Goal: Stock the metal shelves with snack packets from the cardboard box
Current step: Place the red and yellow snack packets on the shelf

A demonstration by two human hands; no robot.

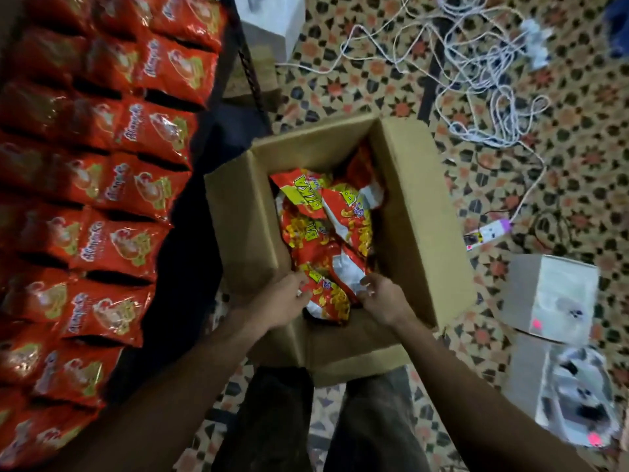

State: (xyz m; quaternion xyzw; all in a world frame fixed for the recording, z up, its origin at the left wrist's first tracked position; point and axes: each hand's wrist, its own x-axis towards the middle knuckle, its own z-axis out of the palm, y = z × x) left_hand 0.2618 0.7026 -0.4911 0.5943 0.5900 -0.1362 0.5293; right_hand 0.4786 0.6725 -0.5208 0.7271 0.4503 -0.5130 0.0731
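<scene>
My forearms reach down from the bottom of the view into the cardboard box, which stands open on the patterned floor just ahead of my legs. My left hand has its fingers curled over the left edge of the nearest packet, and my right hand pinches its silvery right edge, so both are closed on the same bag. It lies against the near wall of the box, on top of the other snack packets heaped at the bottom. Its long axis runs roughly away from me toward the far wall, and the print reads sideways; I cannot tell which end is the top. The shelved red packets on my left already fill row after row, so I judge the stocking well advanced. A small heap is left in the box, and this bag has not yet been lifted clear.
</scene>
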